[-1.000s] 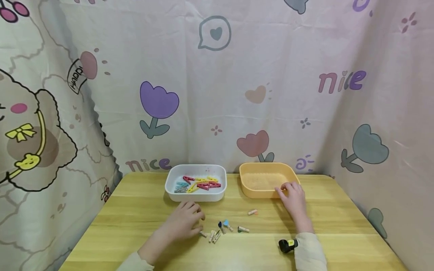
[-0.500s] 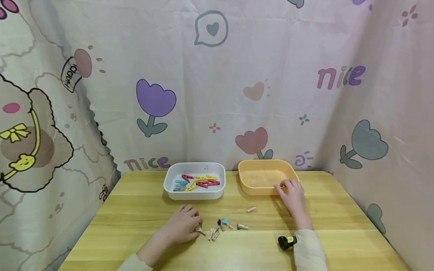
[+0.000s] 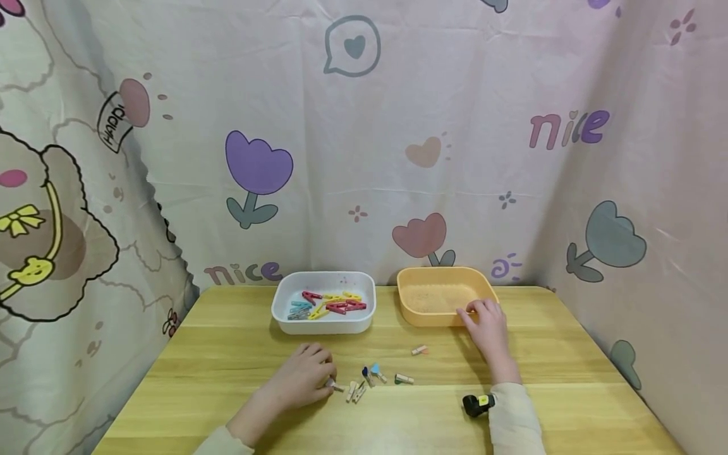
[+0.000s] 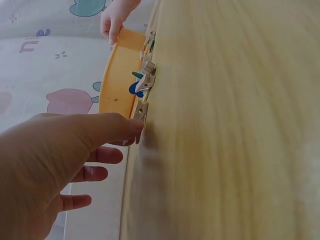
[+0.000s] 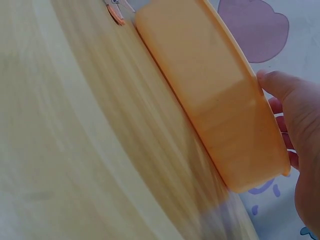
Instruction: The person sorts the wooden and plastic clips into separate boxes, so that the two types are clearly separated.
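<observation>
My left hand (image 3: 301, 378) is low over the wooden table, pinching a small wooden clothespin (image 3: 337, 386) between thumb and index finger. In the left wrist view the end of that clothespin (image 4: 141, 111) sticks out past the thumb, while the other fingers are spread loosely. My right hand (image 3: 488, 330) grips the near right rim of a yellow-orange plastic tray (image 3: 423, 318). Seen from the right wrist, the thumb (image 5: 280, 84) lies on the tray's outer rim and the fingers go over its far side. Several wooden clothespins (image 3: 357, 393) lie just right of my left hand.
Behind my left hand stands a white tray (image 3: 324, 327) with red, yellow and blue-grey clothespins. A clothespin with an orange end (image 3: 419, 350) lies before the orange tray. A black device (image 3: 476, 405) sits by the right sleeve. A printed curtain (image 3: 341, 158) hangs behind the table.
The left thumb and index finger have closed on a clothespin at the left of the group. My right hand keeps its place on the orange tray's rim. The head view has shifted slightly.
</observation>
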